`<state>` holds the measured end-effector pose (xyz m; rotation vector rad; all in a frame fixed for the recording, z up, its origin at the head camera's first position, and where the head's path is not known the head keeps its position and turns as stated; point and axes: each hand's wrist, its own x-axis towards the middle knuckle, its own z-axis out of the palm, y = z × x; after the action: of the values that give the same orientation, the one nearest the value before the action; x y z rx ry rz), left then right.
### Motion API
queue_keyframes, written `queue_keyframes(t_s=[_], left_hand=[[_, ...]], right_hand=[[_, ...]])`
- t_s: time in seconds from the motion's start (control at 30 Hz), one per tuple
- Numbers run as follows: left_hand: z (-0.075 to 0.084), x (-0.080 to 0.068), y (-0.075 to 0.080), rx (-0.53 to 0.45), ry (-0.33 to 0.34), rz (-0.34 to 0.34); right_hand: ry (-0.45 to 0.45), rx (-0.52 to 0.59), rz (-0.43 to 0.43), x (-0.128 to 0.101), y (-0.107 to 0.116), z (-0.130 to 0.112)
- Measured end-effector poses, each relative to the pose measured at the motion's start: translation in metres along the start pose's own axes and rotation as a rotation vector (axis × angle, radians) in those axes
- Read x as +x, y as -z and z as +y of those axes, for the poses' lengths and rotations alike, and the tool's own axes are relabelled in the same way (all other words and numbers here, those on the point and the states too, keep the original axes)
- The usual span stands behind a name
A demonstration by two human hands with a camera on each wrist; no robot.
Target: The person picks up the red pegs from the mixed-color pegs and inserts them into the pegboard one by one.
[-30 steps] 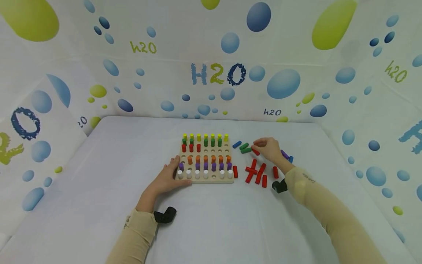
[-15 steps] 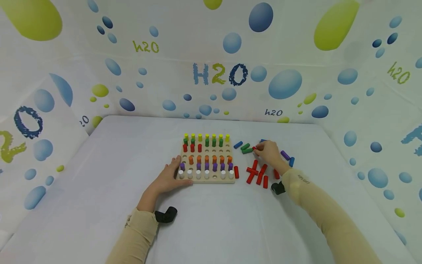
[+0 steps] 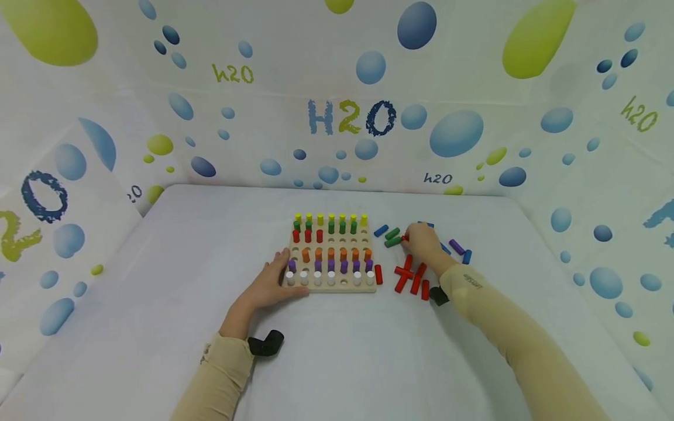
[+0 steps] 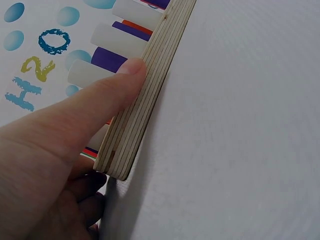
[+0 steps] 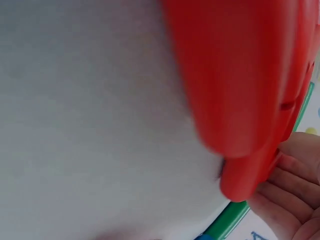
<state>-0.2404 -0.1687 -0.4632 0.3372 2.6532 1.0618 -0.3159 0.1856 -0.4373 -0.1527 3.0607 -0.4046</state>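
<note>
A wooden pegboard (image 3: 333, 287) holds rows of yellow, green, red, orange, purple and white pegs. My left hand (image 3: 268, 285) grips its near left corner; in the left wrist view the thumb presses the board's layered edge (image 4: 145, 95) and the other fingers bend at its side. Right of the board, my right hand (image 3: 423, 242) pinches a red peg (image 3: 403, 238), mostly covered by the fingers. Two green pegs (image 3: 392, 233) lie just left of that hand. Nearer me is a loose pile of red pegs (image 3: 404, 272), large in the right wrist view.
One red peg (image 3: 378, 274) lies beside the board's right edge. Blue pegs (image 3: 381, 231) and a purple peg (image 3: 457, 247) are scattered around the right hand. A white cloth (image 3: 337, 356) covers the table, and a patterned backdrop stands behind.
My right hand has shifted slightly left and nearer me, its fingers now closed round the red peg. A blue peg behind it has come into sight. The left hand keeps its place on the board.
</note>
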Motion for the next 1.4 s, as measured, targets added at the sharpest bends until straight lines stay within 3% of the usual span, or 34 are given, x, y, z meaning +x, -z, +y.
queue_keyframes(t_s=[0.33,0.7,0.8,1.03,1.4], left_hand=[[0.001,0.0,0.001,0.008,-0.001,0.002],[0.001,0.0,0.0,0.002,0.008,0.003],[0.002,0.0,0.0,0.002,0.008,0.003],[0.002,-0.001,0.001,0.007,-0.003,0.007],[0.004,-0.002,0.002,-0.005,-0.001,0.006]], right_hand=[[-0.045,-0.005,-0.063,0.006,0.0,-0.007],[-0.004,0.082,0.015,0.002,0.0,0.003],[-0.004,0.152,0.025,0.001,0.002,0.007],[-0.046,0.438,0.068,-0.002,0.01,0.012],[-0.07,0.721,0.08,-0.006,0.013,0.02]])
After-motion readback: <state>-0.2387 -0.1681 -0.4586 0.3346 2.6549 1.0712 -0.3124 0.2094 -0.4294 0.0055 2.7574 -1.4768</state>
